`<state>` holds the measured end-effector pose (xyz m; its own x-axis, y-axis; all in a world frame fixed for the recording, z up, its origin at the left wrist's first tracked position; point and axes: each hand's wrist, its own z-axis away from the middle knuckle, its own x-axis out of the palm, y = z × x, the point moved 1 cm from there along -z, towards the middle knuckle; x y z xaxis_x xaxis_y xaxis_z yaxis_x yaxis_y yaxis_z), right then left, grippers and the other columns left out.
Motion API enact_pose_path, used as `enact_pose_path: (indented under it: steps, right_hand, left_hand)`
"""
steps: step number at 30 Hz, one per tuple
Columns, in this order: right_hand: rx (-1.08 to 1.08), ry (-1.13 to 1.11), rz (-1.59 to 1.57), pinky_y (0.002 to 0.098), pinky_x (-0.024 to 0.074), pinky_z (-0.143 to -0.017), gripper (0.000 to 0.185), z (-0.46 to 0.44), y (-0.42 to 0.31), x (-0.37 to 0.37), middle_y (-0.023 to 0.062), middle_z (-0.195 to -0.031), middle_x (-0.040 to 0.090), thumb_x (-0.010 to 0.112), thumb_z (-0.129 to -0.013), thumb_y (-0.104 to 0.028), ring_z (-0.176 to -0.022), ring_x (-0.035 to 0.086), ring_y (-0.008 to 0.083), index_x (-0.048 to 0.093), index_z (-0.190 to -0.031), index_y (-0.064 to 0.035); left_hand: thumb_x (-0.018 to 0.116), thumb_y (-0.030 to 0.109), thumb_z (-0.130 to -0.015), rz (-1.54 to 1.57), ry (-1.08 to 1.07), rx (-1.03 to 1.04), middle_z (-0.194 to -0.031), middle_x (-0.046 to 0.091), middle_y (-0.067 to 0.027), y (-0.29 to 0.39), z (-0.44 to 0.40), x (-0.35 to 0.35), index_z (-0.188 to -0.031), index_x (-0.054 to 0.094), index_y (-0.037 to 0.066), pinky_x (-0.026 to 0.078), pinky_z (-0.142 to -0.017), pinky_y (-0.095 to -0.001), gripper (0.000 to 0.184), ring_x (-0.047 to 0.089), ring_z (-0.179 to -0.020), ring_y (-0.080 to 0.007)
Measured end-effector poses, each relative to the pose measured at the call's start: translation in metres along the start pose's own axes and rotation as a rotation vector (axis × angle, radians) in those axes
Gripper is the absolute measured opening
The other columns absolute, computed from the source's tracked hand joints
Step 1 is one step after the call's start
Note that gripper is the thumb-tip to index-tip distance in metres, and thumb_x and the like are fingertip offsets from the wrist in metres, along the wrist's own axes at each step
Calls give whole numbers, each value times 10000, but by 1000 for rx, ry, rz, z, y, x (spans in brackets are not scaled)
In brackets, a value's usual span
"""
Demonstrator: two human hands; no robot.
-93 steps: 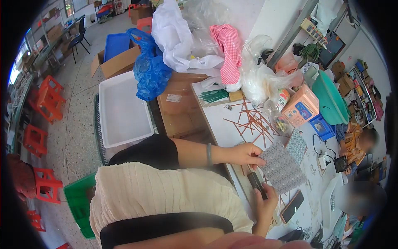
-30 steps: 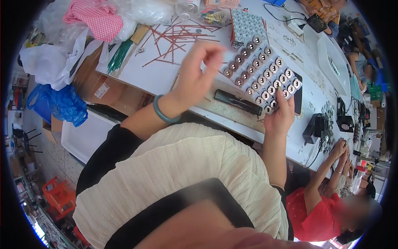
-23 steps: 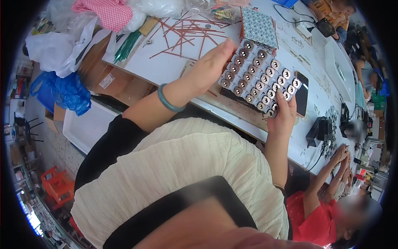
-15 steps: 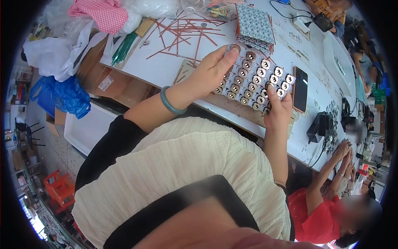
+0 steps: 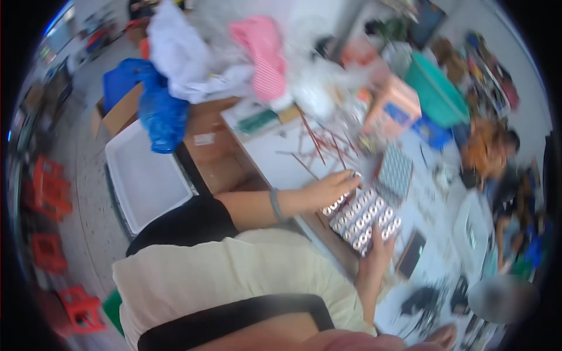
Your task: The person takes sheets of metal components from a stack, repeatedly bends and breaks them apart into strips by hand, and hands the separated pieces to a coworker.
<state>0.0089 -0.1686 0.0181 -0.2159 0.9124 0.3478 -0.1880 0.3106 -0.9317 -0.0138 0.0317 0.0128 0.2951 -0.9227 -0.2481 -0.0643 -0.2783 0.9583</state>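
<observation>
A panel of round metal discs (image 5: 364, 217) in rows is held over the work table's near edge. My right hand (image 5: 377, 253) grips its lower right part, thumb on top. My left hand (image 5: 332, 190), with a bangle on the wrist, is closed on a single row of discs (image 5: 335, 206) at the upper left. A narrow gap shows between this row and the panel. Behind the panel stands a stack of patterned panels (image 5: 394, 171). A dark phone (image 5: 411, 254) lies to the right. Blur hides fine detail.
Red-brown sticks (image 5: 319, 146) lie scattered on the table (image 5: 266, 161). Plastic bags, a pink checked cloth (image 5: 266, 64), a pink box (image 5: 393, 108) and a green basin (image 5: 436, 90) are behind. A white tray (image 5: 146, 175) is at left. A person in orange (image 5: 485, 146) sits across.
The view has swung, bringing the floor and green basin back into sight. My left hand has moved with one row of discs, which now stands apart from the panel in my right hand.
</observation>
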Motion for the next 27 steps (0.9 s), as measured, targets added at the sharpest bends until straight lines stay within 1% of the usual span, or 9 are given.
enact_pose_path:
  steps: [2, 4, 7, 9, 12, 17, 19, 21, 27]
  right_hand:
    - [-29, -40, 4, 346, 471, -872, 417, 1, -3, -4, 128, -1178, 553, 569, -864, -16, -1030, 567, 204, 429, -1256, 14]
    - [-51, -82, 17, 338, 465, -855, 436, -3, 7, -14, 111, -1174, 547, 555, -882, -72, -1000, 570, 182, 407, -1283, 11]
    - [-46, -85, -3, 329, 469, -841, 411, -2, 4, -18, 105, -1148, 562, 544, -894, -107, -986, 576, 186, 423, -1269, 11]
    - [-39, -104, -39, 320, 485, -817, 348, 7, -2, -6, 113, -1116, 578, 544, -899, -80, -962, 584, 180, 456, -1226, 3]
    - [-50, -116, -51, 316, 498, -787, 321, 7, 0, -5, 113, -1085, 591, 551, -898, -78, -929, 592, 179, 476, -1200, 2]
    - [-32, -91, -13, 308, 499, -785, 329, 3, 6, -14, 111, -1079, 592, 558, -891, -86, -921, 593, 177, 475, -1197, 5]
    - [-23, -118, 5, 312, 496, -793, 335, 0, 9, -14, 85, -1086, 587, 547, -898, -114, -944, 587, 175, 470, -1212, -26]
    - [-31, -133, 2, 314, 497, -795, 335, 1, 10, -17, 74, -1092, 584, 538, -902, -125, -954, 585, 176, 467, -1218, -40]
    - [-77, -101, -95, 318, 498, -810, 351, 3, 7, -11, 118, -1103, 583, 535, -894, -78, -954, 589, 182, 456, -1224, 11]
  left_hand:
    - [412, 328, -973, 526, -132, -10, -836, 601, -106, 18, -8, -40, -1186, 458, -39, 491, -696, -283, 427, 612, -754, -170]
    - [438, 354, -960, 536, 243, 199, -632, 530, -24, 44, -19, -107, -1054, 518, -4, 421, -505, -249, 378, 506, -508, -100]
    - [477, 366, -940, 653, 517, 499, -618, 546, -58, 104, -35, -244, -1002, 561, 37, 434, -472, -276, 345, 524, -523, -136]
    - [458, 299, -954, 472, 911, 828, -681, 578, -61, 159, -32, -308, -993, 584, 44, 469, -478, -292, 287, 555, -551, -149]
    - [513, 287, -885, 364, 951, 710, -661, 557, -64, 169, -68, -411, -896, 533, 88, 416, -406, -281, 200, 539, -490, -180]
    - [512, 238, -870, 210, 897, 510, -716, 571, -78, 157, -86, -475, -895, 533, 49, 410, -409, -276, 193, 544, -521, -170]
    - [532, 241, -859, 516, 915, 646, -712, 583, -83, 152, -89, -424, -963, 526, 47, 423, -415, -279, 221, 544, -521, -177]
    - [443, 298, -961, 599, 606, 566, -685, 584, -47, 142, -69, -347, -1001, 586, 60, 479, -492, -281, 280, 573, -577, -141]
    - [392, 463, -956, 729, 21, -129, -663, 542, -10, 18, -42, -105, -935, 587, 65, 443, -458, -256, 444, 523, -537, -101]
